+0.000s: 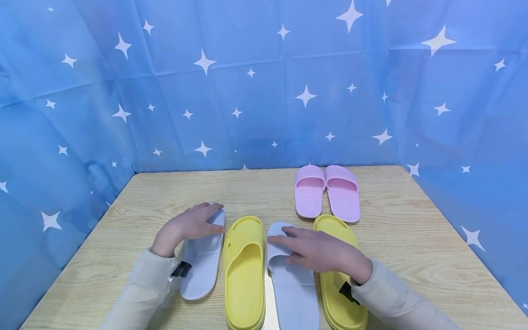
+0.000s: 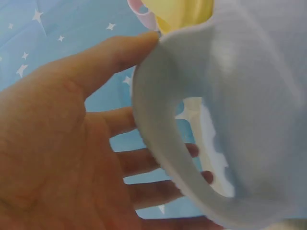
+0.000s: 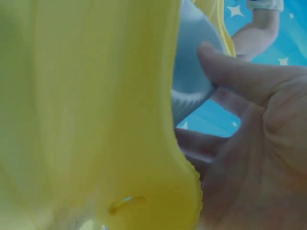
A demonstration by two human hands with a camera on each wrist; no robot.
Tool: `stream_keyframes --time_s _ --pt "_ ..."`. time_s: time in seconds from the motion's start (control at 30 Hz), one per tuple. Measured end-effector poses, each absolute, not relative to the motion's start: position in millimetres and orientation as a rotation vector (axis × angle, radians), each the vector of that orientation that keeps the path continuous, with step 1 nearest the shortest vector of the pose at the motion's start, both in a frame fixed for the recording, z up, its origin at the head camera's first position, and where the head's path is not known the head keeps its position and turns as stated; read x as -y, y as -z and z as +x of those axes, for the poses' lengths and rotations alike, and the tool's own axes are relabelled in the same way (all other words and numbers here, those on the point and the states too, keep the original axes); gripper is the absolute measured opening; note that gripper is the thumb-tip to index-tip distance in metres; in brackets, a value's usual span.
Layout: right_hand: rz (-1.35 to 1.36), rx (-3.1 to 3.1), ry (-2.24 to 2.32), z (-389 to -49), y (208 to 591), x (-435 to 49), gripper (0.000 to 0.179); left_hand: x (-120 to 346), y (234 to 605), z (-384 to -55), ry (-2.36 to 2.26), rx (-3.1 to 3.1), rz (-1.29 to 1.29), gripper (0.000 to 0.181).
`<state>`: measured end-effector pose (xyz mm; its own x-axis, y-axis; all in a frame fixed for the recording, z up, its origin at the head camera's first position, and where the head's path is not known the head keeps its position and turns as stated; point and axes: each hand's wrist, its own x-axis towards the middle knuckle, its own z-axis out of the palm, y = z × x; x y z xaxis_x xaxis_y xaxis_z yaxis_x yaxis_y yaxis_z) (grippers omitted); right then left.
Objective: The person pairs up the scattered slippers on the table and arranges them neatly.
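My left hand lies across the strap of the leftmost pale grey slipper, thumb at its right edge. In the left wrist view, that slipper's strap fills the middle; the thumb touches its rim and spread fingers pass behind it. My right hand reaches over the right yellow slipper to the other grey slipper. Its fingers extend over the grey strap, thumb at the strap's edge. The right wrist view shows the thumb against the grey slipper, partly hidden by the yellow one.
Another yellow slipper lies between the two grey ones. Two pink slippers stand side by side at the back right of the wooden table. A blue star-patterned curtain surrounds the back and sides.
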<state>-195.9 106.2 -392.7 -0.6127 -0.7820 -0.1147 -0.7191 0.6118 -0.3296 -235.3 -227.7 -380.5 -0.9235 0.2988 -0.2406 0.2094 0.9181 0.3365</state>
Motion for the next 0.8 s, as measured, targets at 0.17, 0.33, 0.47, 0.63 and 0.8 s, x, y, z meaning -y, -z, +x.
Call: stream_keyframes --time_s 0.17,0.33,0.47,0.63,0.8 --pt "-1.271 -2.735 0.319 -197 394 -106 0.050 231 386 -240 -0.475 -2.838 0.358 0.072" --pt "-1.284 -2.760 0.315 -194 387 -108 0.045 230 381 -236 -0.461 -2.830 0.332 0.076" --pt "-1.296 -2.779 0.332 -196 385 -108 0.042 227 377 -233 -0.446 -2.812 0.340 0.077" --pt "-1.248 -2.861 0.378 -200 390 -106 0.037 225 379 -236 -0.417 -2.836 0.354 0.075" --pt "-1.205 -2.975 0.321 -201 393 -103 0.035 225 387 -241 -0.415 -2.905 0.372 0.070"
